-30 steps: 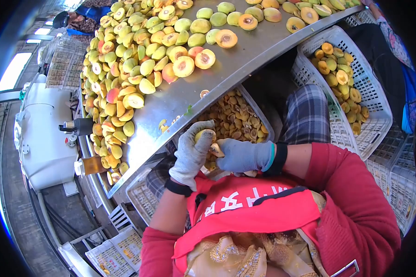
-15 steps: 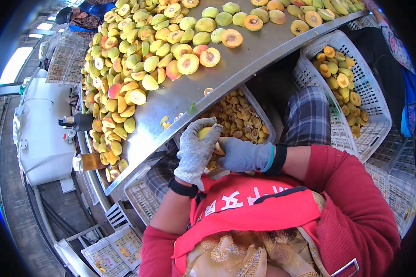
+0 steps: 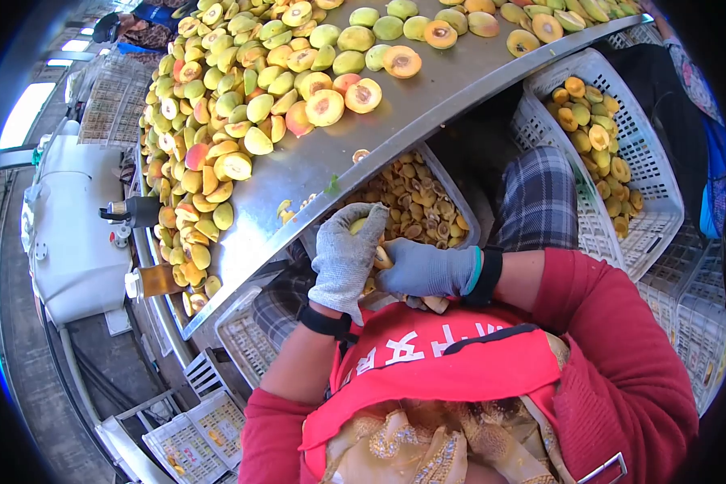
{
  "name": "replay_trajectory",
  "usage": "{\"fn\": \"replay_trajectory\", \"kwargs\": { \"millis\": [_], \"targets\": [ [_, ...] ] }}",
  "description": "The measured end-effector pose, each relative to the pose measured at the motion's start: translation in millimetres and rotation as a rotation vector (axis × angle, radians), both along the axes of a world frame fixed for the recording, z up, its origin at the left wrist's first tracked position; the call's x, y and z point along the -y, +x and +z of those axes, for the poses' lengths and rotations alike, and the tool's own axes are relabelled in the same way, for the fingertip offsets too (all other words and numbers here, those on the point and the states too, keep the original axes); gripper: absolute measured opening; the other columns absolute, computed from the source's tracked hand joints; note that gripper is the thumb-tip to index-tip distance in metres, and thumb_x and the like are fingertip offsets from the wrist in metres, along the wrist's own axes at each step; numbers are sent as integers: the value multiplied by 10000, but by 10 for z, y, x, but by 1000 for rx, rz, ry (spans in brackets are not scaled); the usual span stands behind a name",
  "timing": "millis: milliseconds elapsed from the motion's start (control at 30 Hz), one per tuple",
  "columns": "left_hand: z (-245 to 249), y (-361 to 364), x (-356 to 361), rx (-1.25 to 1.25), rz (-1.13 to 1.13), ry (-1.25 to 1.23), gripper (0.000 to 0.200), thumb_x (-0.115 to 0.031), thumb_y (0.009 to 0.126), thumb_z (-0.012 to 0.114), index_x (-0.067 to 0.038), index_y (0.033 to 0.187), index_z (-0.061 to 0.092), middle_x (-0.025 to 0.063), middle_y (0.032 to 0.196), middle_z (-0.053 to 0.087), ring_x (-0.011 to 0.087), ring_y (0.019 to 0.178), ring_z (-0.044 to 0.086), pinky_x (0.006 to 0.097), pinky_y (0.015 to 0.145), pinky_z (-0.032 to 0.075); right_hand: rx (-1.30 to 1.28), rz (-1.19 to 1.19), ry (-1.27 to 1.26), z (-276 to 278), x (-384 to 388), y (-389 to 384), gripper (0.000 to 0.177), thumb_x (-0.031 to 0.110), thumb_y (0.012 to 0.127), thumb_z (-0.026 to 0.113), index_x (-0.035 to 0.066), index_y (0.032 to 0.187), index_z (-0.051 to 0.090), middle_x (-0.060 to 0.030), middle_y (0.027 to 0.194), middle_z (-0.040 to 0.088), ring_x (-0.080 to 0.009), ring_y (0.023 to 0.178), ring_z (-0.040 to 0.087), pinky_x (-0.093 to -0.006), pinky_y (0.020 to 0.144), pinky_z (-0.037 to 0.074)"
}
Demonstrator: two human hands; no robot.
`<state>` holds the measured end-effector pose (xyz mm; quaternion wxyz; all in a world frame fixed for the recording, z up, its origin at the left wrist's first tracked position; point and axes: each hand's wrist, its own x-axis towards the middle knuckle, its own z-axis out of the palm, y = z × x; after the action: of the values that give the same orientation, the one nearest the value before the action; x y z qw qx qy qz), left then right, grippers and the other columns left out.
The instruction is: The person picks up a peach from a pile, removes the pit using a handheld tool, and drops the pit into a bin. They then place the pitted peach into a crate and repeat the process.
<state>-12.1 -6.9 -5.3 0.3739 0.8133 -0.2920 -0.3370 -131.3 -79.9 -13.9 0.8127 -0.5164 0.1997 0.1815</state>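
My left hand (image 3: 343, 254), in a light grey glove, is closed around a yellow-green peach half (image 3: 358, 226), mostly hidden by the fingers. Close against it on the right is my right hand (image 3: 423, 268), in a blue-grey glove, its fingers wrapped round a tool whose pale handle end (image 3: 436, 304) sticks out below. The tool's working end cannot be made out. Between the two gloves shows an orange-yellow patch. Just beyond and below the hands, a crate of pits and scraps (image 3: 415, 202) stands under the table edge.
A steel table (image 3: 298, 173) carries a large heap of halved peaches (image 3: 210, 145). To the right stands a white crate (image 3: 645, 185) with peach halves (image 3: 597, 145). Other people (image 3: 141, 28) are at the far left and right edge. A white tank (image 3: 81, 226) stands left.
Both hands stay together, the right hand turning slightly so that the tool's handle end now shows below it. The peach half remains in the left hand.
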Motion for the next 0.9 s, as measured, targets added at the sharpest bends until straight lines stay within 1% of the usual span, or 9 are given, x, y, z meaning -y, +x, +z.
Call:
{"fn": "replay_trajectory", "kwargs": {
  "millis": [167, 200, 267, 300, 367, 567, 667, 733, 900],
  "targets": [
    [-103, -64, -93, -184, 170, -390, 226, -219, 862, 646, -9, 946, 654, 6, 737, 610, 60, 662, 536, 203, 598, 437, 71, 78, 400, -131, 113, 5, 177, 157, 766, 576, 16, 870, 550, -90, 631, 560, -162, 440, 536, -297, 392, 450],
    [-107, -71, -98, -192, 192, -459, 226, -220, 865, 642, -10, 947, 652, 7, 741, 608, 59, 665, 533, 201, 597, 434, 71, 67, 305, -154, 102, -4, 178, 155, 767, 580, 16, 875, 553, -91, 636, 562, -166, 442, 538, -297, 391, 448],
    [-36, -35, -72, -178, 130, -243, 220, -218, 870, 638, -10, 942, 648, 6, 756, 606, 58, 667, 528, 198, 597, 427, 71, 49, 113, -65, 57, -11, 179, 151, 771, 586, 15, 884, 558, -92, 645, 566, -175, 446, 541, -296, 390, 445],
    [-13, -22, -59, -170, 99, -135, 217, -216, 872, 636, -10, 939, 647, 5, 763, 605, 58, 668, 525, 196, 597, 424, 92, 8, -85, -116, -15, 2, 174, 148, 772, 584, 14, 881, 557, -92, 642, 565, -176, 443, 539, -294, 386, 442],
    [-97, -32, -58, -197, 144, -208, 218, -220, 873, 635, -10, 933, 646, 3, 760, 602, 56, 659, 518, 194, 583, 417, 131, -80, -477, -187, -156, 44, 164, 141, 775, 581, 13, 874, 556, -91, 638, 562, -176, 437, 536, -289, 377, 435],
    [-171, -45, -101, -394, 295, -379, 246, -254, 881, 619, -20, 951, 645, 32, 821, 623, 96, 693, 569, 230, 613, 462, 90, 18, 282, -130, 22, 0, 125, 134, 772, 582, 22, 760, 527, -70, 543, 509, -162, 364, 486, -288, 338, 404],
    [-200, 1, -91, -407, 279, -413, 283, -279, 881, 613, -16, 982, 638, 63, 864, 637, 131, 699, 598, 255, 616, 495, 89, -11, 497, -171, 32, 17, 144, 132, 765, 590, 24, 706, 514, -63, 498, 476, -161, 327, 449, -286, 310, 372],
    [-126, 33, -65, -445, 227, -372, 267, -269, 873, 629, -24, 978, 653, 29, 852, 643, 88, 716, 580, 226, 636, 472, 90, -14, 518, -115, 55, -5, 156, 132, 765, 588, 22, 688, 509, -63, 489, 469, -157, 318, 436, -280, 301, 359],
    [-150, 57, -100, -590, 256, -457, 288, -272, 866, 630, -13, 990, 644, 64, 874, 649, 136, 742, 609, 273, 658, 504, 103, -35, 516, -182, 25, 26, 165, 133, 773, 579, 31, 665, 508, -67, 498, 473, -154, 322, 434, -277, 297, 349]
  ]
}}
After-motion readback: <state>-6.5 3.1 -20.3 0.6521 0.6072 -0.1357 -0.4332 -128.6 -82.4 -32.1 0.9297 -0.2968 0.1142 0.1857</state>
